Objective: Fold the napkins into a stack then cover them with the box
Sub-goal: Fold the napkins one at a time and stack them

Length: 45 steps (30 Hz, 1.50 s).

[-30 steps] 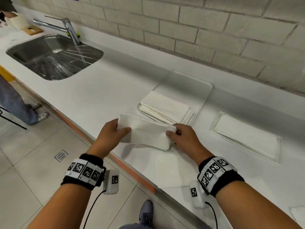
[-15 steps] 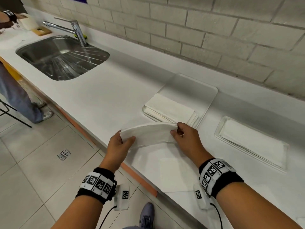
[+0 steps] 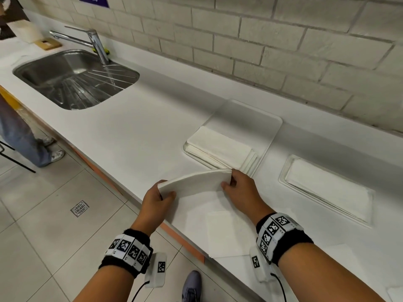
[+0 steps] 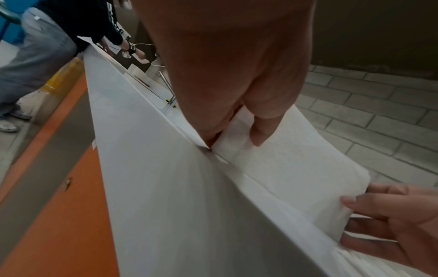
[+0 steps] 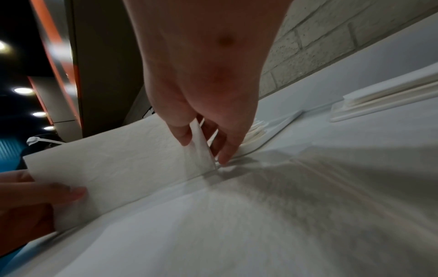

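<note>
My left hand point(image 3: 160, 198) and right hand point(image 3: 238, 187) each pinch an end of the folded napkin point(image 3: 195, 182) just above the worktop point(image 3: 130, 136), folding nearly done, so next I'd lay it squarely on the stack point(image 3: 220, 147) beyond.

A long white tabletop point(image 3: 135, 136) runs beneath a wall of pale grey brick point(image 3: 250, 46), with an orange strip point(image 3: 183, 243) along its front edge. Toward its far left end sits a stainless steel sink point(image 3: 72, 83) with a chrome tap point(image 3: 96, 44) at its back rim. The floor point(image 3: 43, 225) is large light tiles with a small square drain grate point(image 3: 79, 208).
</note>
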Tool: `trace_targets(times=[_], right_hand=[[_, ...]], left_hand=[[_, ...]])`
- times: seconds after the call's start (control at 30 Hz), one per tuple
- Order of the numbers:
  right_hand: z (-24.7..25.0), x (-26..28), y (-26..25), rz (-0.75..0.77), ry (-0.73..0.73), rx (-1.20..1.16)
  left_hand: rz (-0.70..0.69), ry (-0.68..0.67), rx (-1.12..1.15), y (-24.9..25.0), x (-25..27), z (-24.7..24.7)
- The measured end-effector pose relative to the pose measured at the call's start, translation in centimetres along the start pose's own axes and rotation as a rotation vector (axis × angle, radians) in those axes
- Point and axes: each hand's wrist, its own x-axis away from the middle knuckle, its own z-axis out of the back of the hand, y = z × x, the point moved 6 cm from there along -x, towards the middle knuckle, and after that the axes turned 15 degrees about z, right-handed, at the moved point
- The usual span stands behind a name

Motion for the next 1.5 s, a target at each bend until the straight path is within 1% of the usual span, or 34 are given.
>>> trace_targets(times=[0.07, 0.17, 0.3, 0.37, 0.47, 0.53, 0.63, 0.73, 0.83, 0.9, 1.0, 1.07, 1.17, 1.23, 1.33, 1.5], right_hand=[[0.0, -0.1, 0.3, -0.013, -0.004, 0.02], [0.3, 0.0, 0.1, 0.006, 0.035, 0.033], [0.0, 0.4, -0.1, -0.007, -0.018, 0.041], [0.9, 0.4, -0.2, -0.012, 0.017, 0.004], [4.3, 0.5, -0.3, -0.015, 0.126, -0.049], [7.2, 1.2, 0.3, -0.043, 0.201, -0.116], [11.8, 2.9, 2.2, -0.106, 0.316, -0.175], [16.7, 5.6, 4.9, -0.186, 0.447, -0.198], [20.4, 8.2, 7.7, -0.287, 0.558, -0.203], [22.5, 9.8, 9.7, -0.34, 0.629, -0.181], [24.6, 11.9, 12.3, -0.408, 0.715, -0.16], [25.6, 13.0, 13.6, -0.449, 0.754, -0.127], [26.5, 13.5, 14.9, -0.455, 0.76, -0.047], [26.7, 13.4, 15.5, -0.448, 0.73, 0.028], [26.5, 12.8, 16.1, -0.424, 0.677, 0.095], [25.8, 12.7, 17.2, -0.456, 0.609, 0.115]], left_hand=[[-0.005, 0.013, -0.02, 0.0, -0.2, 0.2], [0.004, 0.031, -0.037, 0.0, -0.2, 0.2], [0.057, 0.04, -0.099, -0.5, -0.4, -0.1], [0.032, 0.051, -0.091, 0.7, -0.5, -0.2], [-0.013, 0.034, -0.101, 3.6, -0.6, -1.7], [-0.024, -0.03, -0.101, 5.5, -0.9, -4.0], [-0.066, -0.153, -0.141, 8.8, -1.2, -9.0], [-0.072, -0.272, -0.147, 11.5, -1.4, -15.4], [-0.055, -0.348, -0.184, 13.2, -1.6, -21.4], [-0.052, -0.407, -0.205, 13.9, -1.4, -25.6], [-0.047, -0.461, -0.193, 14.7, -1.2, -30.6], [-0.032, -0.483, -0.199, 14.7, -1.4, -33.1], [0.0, -0.481, -0.233, 14.4, -1.8, -35.3], [0.005, -0.464, -0.262, 14.1, -2.2, -36.1], [-0.055, -0.443, -0.315, 14.0, -2.2, -36.6], [-0.113, -0.402, -0.386, 13.7, -2.3, -36.8]])
